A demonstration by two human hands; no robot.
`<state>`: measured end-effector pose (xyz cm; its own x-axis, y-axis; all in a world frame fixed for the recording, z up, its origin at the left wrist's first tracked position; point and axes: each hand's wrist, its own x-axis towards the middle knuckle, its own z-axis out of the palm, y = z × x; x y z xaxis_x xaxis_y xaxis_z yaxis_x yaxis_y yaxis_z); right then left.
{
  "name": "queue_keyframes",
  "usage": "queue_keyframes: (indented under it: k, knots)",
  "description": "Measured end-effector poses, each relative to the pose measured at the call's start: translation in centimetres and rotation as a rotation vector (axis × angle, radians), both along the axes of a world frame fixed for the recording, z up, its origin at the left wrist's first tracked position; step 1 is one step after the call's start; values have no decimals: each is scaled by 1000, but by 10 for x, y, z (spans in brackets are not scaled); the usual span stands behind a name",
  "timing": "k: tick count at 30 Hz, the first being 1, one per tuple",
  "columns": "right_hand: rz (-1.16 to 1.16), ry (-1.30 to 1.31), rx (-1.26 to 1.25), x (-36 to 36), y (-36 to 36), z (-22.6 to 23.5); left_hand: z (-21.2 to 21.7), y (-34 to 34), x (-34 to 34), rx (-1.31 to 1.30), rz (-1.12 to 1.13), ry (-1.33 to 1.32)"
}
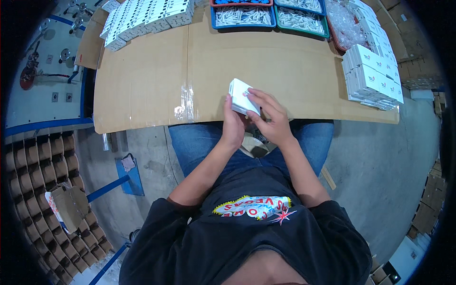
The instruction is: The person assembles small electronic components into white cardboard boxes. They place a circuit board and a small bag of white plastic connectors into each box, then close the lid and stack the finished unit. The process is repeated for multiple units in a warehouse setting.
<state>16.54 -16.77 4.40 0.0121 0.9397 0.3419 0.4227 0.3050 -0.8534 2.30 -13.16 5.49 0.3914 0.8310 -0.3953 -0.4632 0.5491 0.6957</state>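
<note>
Between my two hands, just above the table's near edge, is a small white cardboard box (243,97) with a little printed mark on its top. My left hand (232,124) grips the box from its left and lower side, thumb along the edge. My right hand (273,116) closes on its right side, with fingers over the top face and the thumb at the near edge. The undersides of the box and the left fingertips are hidden.
Stacked white boxes (373,78) stand at the table's right, with rows of more white boxes (149,19) at the far left. Trays of white small parts (243,17) line the far edge, beside a bin of clear plastic bags (343,23). Cardboard (142,80) covers the tabletop.
</note>
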Motion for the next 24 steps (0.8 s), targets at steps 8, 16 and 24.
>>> queue_keyframes:
  k: [8, 16, 24]
  knots:
    - [13, -63, 55, -2, 1, 26, -7, 2, 1, -31, -30, 47]
    - [76, 58, -169, -5, -2, 5, -9, 1, -3, -156, 17, 13]
    - [30, -97, -4, -6, 1, 0, 1, -7, 2, -234, -90, -97]
